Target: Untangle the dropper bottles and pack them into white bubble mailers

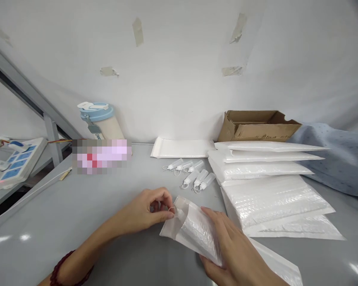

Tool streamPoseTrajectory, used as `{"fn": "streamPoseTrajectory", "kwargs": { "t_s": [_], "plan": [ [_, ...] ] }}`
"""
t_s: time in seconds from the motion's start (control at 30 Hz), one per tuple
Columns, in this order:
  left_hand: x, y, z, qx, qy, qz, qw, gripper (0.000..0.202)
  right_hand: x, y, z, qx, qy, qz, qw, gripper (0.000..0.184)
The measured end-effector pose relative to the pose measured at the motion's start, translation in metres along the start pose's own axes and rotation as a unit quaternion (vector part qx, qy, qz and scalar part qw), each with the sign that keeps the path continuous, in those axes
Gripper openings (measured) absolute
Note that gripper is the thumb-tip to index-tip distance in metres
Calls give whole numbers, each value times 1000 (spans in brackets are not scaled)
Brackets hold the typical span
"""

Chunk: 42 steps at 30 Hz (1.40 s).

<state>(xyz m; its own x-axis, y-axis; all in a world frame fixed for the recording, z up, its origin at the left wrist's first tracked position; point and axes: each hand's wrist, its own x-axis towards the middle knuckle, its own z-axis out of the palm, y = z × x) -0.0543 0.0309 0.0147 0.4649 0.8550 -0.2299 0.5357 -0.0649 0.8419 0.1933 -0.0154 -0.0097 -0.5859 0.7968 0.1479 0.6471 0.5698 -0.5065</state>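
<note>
My right hand (pixel 229 250) grips a white bubble mailer (pixel 193 228) from the side, holding it slanted above the grey table (pixel 77 210). My left hand (pixel 150 210) is at the mailer's open mouth, fingers pinched on a small clear dropper bottle (pixel 172 209) that is mostly inside the opening. Several more small clear dropper bottles (pixel 193 172) lie on the table just beyond the hands. A second mailer (pixel 277 264) lies under my right hand.
A stack of white bubble mailers (pixel 268 186) sits to the right, with an open cardboard box (pixel 256 125) behind it and a blue cloth (pixel 337 159) at far right. Another mailer (pixel 181 149) lies by the wall. A blue-lidded cup (pixel 100 121) stands at back left.
</note>
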Motion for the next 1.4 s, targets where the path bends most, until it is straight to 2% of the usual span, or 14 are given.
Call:
{"fn": "streamPoseTrajectory", "kwargs": {
  "t_s": [0.1, 0.23, 0.4, 0.47, 0.6, 0.7, 0.77, 0.9, 1.03, 1.1, 1.17, 1.27, 1.33, 1.4],
  "plan": [
    [0, 2, 7, 10, 0, 13, 1000, 22, 0, -2, -1, 0, 21, -6, 1000, 74],
    [-1, 4, 10, 102, 25, 63, 992, 14, 2, -3, -2, 0, 28, -2, 1000, 72],
    [-4, 7, -3, 32, 85, 33, 995, 16, 3, -3, -4, 0, 17, 6, 1000, 71],
    [-2, 7, -3, 5, 94, 27, 995, 15, 3, -2, -3, 0, 21, 4, 1000, 72],
    [4, 5, 21, -12, 85, 76, 993, 15, 0, -1, 0, 12, 30, -11, 999, 73],
    [7, 3, 41, 29, 42, 166, 985, 27, -2, -3, -1, 33, 18, -23, 999, 72],
    [7, 4, 48, 45, 19, 188, 981, 32, -2, -5, -3, 46, 8, -22, 999, 70],
    [5, 6, 45, 38, 4, 158, 987, 35, -1, -7, -7, 85, -12, 15, 996, 63],
    [7, 4, 38, 20, 86, 145, 985, 28, 4, -1, -11, 130, 0, 107, 986, 41],
    [7, 3, 36, 12, 102, 125, 987, 23, 6, 4, -12, 144, -11, 126, 981, 35],
    [6, 4, 34, 9, 65, 86, 994, 25, 8, 6, -12, 144, -35, 110, 983, 29],
    [1, 11, 34, -14, -8, 35, 999, 46, 9, 6, -9, 129, -46, 80, 987, 24],
    [-1, 16, 34, -47, -30, 23, 998, 56, 8, 5, -7, 123, -37, 76, 989, 24],
    [-3, 19, 33, -72, -49, 19, 996, 52, 7, 2, -5, 126, -22, 79, 989, 23]
  ]
}}
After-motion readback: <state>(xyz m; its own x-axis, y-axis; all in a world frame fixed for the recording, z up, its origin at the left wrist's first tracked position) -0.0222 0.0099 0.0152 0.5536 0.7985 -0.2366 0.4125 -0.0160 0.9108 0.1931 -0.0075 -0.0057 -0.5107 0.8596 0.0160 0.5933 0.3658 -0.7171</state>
